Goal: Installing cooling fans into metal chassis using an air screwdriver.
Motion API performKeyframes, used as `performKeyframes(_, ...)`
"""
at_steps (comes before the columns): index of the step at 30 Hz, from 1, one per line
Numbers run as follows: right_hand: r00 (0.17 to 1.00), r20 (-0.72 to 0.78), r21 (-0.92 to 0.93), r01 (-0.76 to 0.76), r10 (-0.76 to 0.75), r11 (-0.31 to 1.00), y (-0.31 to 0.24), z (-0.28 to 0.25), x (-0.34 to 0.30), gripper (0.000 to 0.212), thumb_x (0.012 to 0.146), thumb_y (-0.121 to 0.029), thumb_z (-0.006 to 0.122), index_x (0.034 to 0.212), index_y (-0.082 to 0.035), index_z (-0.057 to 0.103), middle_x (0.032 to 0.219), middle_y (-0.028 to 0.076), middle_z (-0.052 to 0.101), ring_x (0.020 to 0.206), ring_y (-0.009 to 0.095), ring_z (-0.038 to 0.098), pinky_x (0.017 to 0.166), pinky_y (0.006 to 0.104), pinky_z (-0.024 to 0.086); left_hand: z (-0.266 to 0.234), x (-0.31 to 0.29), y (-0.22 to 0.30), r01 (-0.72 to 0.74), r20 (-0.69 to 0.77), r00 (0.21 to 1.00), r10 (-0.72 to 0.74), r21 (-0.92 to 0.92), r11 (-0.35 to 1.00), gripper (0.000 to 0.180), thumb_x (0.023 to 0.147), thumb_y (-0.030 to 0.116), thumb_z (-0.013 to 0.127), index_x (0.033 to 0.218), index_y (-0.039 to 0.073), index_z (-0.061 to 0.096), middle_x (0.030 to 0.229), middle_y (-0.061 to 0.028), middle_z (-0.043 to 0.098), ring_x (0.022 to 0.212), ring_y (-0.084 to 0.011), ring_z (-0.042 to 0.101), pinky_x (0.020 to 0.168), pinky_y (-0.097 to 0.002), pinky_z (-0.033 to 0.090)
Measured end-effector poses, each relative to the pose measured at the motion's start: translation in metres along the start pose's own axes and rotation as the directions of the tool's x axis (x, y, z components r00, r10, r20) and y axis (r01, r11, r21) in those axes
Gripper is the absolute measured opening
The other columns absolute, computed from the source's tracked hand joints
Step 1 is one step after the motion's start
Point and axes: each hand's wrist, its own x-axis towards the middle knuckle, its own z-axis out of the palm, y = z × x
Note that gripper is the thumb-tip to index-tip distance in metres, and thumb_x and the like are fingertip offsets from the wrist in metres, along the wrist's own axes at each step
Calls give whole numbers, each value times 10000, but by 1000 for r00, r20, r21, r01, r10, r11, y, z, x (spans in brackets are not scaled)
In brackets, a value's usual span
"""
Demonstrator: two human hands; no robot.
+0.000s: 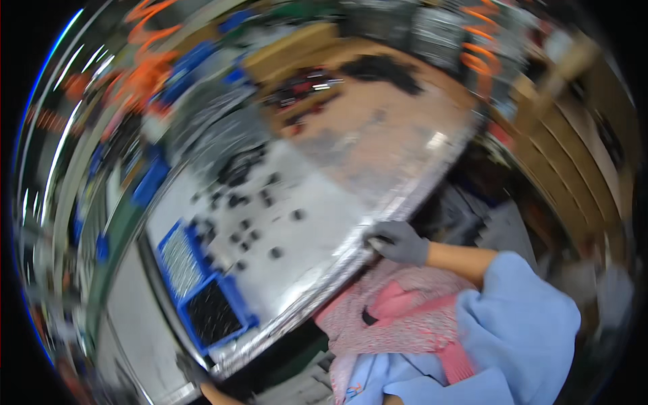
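Observation:
My right hand (pixel 403 244), in a grey glove, is at the front edge of the worktable (pixel 317 260). Its fingers are curled together, and whatever may be in them cannot be made out. Near the table's left front corner, my left hand (pixel 194 372), also gloved, shows only in part and is smeared by motion. Small black parts (pixel 255 234) lie scattered over the table's pale surface. Two blue bins stand close to the left hand: one bin (pixel 242 316) holds black pieces (pixel 212 312), the other holds shiny metal pieces (pixel 181 260).
A brown sheet (pixel 398 128) covers the table's far right part, with black pieces (pixel 381 71) and a cardboard box (pixel 290 50) on it. Clear plastic bags (pixel 216 121) lie farther left. Orange coiled hoses (pixel 480 50) hang above. Cardboard (pixel 567 169) stands at the right.

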Motion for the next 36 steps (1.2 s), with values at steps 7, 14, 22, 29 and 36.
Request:
performKeyframes(7, 925, -334, -72, -218, 183, 973, 20, -62, -62, 181, 841, -1, 535, 989, -35, 632, 801, 72, 653, 698, 140, 623, 661, 277, 522, -3, -10, 1, -191, 40, 982, 187, 257, 947, 624, 965, 547, 276, 1455, 165, 335, 1520, -116, 270, 1375, -297, 305, 1101, -452, 306)
performKeyframes(14, 722, -637, -380, -599, 270, 705, 82, -100, -178, 222, 784, -99, 530, 990, -127, 609, 929, 116, 630, 913, 315, 607, 797, 440, 486, -17, -53, 50, -53, 28, 998, 47, 270, 961, 644, 961, 549, 289, 1454, 135, 323, 1482, -141, 328, 1356, -321, 326, 1093, -465, 310)
performKeyframes(22, 421, -814, -431, -899, 401, 69, 85, -133, -328, 416, 725, -153, 640, 1107, -60, 504, 1121, 145, 476, 1077, 330, 454, 937, 441, 371, 8, -34, 5, -199, 59, 979, 196, 485, 851, 640, 975, 513, 322, 1474, 119, 248, 1494, -158, 295, 1353, -353, 310, 1078, -472, 329)
performKeyframes(29, 334, -763, -469, -875, 554, -118, 82, -134, -328, 419, 747, -178, 644, 1117, -51, 492, 1097, 153, 501, 1065, 315, 483, 907, 422, 410, 14, -29, -5, -170, 16, 983, 185, 487, 857, 660, 963, 532, 343, 1458, 99, 281, 1460, -188, 334, 1326, -364, 342, 1070, -467, 330)
performKeyframes(36, 198, -595, -383, -922, 779, -58, 84, -137, -324, 381, 806, -181, 596, 1122, -1, 482, 1095, 237, 601, 1002, 390, 616, 866, 454, 487, 17, -26, -13, -93, -77, 987, 139, 428, 899, 695, 941, 571, 361, 1429, 76, 352, 1408, -225, 400, 1290, -368, 392, 1063, -459, 325)
